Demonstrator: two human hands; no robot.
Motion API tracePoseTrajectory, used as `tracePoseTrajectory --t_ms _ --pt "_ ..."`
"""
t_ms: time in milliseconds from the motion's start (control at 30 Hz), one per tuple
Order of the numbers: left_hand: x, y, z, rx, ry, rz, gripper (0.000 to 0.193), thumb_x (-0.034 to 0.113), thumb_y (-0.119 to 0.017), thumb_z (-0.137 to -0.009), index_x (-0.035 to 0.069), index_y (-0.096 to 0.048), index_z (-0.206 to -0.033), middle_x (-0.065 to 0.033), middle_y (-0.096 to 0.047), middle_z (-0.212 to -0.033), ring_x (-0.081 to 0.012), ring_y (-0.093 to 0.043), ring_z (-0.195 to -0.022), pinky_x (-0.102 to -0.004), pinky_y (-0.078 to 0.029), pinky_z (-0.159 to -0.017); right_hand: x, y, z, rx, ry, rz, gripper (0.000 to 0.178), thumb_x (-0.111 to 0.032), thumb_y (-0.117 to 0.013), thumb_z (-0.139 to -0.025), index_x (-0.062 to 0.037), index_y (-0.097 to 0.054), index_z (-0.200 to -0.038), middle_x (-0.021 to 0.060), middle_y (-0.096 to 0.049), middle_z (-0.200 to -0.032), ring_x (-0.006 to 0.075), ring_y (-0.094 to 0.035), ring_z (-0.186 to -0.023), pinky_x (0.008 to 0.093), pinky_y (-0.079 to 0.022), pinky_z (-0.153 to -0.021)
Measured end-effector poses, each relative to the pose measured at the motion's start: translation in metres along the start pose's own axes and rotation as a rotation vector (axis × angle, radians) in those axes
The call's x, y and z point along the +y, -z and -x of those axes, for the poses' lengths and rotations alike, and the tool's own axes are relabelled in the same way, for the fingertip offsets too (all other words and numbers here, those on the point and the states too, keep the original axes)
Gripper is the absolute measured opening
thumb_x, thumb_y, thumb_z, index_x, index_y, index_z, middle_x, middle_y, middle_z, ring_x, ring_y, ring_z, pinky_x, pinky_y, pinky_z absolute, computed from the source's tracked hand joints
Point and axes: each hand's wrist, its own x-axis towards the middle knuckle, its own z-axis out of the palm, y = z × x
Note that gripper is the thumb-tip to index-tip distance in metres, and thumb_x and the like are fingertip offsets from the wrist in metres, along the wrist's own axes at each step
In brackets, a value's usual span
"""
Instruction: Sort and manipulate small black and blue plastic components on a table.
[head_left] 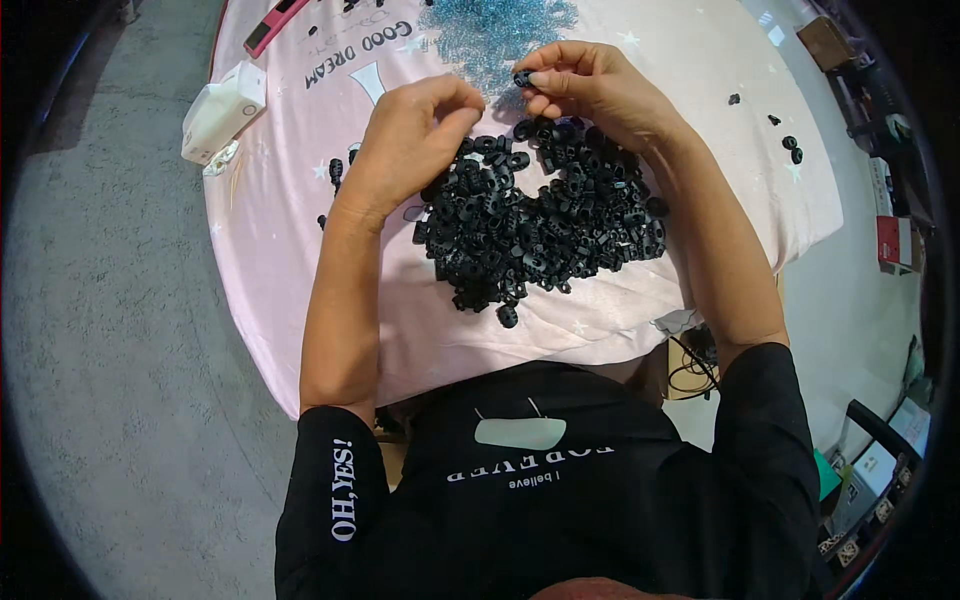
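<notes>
A wide heap of small black plastic pieces, which look like cord locks (540, 235), lies on the pale pink cloth in front of me. Between the thumb and forefinger of my right hand (590, 90) is a single black cord lock (522, 78), held above the far edge of the heap. My left hand (415, 130) hovers over the heap's far left side, its fingers curled and thumb pressed in; whatever it pinches is too small or hidden to make out. Just beyond both hands spreads a pile of tiny bluish, shiny pieces, perhaps springs (500, 35).
The round table wears a pink printed cloth (270, 290). A white tissue pack (225, 110) and a pink-edged phone-like object (275, 25) lie at the far left. Several stray black pieces (791, 143) sit at the right. Cables (695, 365) hang below the table's near edge.
</notes>
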Motion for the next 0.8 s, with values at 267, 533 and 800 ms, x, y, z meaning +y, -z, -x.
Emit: tracePoseTrajectory --t_ms 267,533,800 --pt "0.005 0.004 0.004 -0.112 -0.095 -0.32 0.013 0.008 -0.062 -0.085 -0.001 -0.068 -0.093 -0.0089 -0.067 -0.079 -0.0153 -0.061 -0.07 -0.0282 -0.049 -0.066 0.008 0.016 -0.007 0.073 -0.031 -0.11 0.019 -0.012 -0.063 -0.095 -0.0029 -0.065 -0.112 0.0047 -0.069 -0.091 0.0079 -0.067 -0.078 0.0196 -0.056 -0.073" --pt "-0.012 0.003 0.0 0.055 -0.013 -0.326 0.015 0.009 -0.061 -0.084 -0.001 -0.069 -0.092 -0.016 -0.068 -0.084 -0.0278 -0.066 -0.078 -0.036 -0.051 -0.074 0.002 -0.001 0.0 0.117 0.011 0.003 0.019 -0.014 -0.063 -0.096 -0.0031 -0.065 -0.111 0.0051 -0.069 -0.093 0.0086 -0.067 -0.081 0.0203 -0.055 -0.075" --pt "-0.017 -0.012 -0.001 0.093 -0.104 -0.426 0.014 0.011 -0.064 -0.083 -0.001 -0.065 -0.09 -0.0147 -0.066 -0.082 -0.0273 -0.065 -0.074 -0.0353 -0.051 -0.072 0.001 -0.002 -0.002 0.037 0.005 -0.012 0.021 -0.011 -0.064 -0.094 0.0006 -0.064 -0.112 0.0106 -0.07 -0.092 0.0134 -0.069 -0.082 0.0231 -0.057 -0.078"
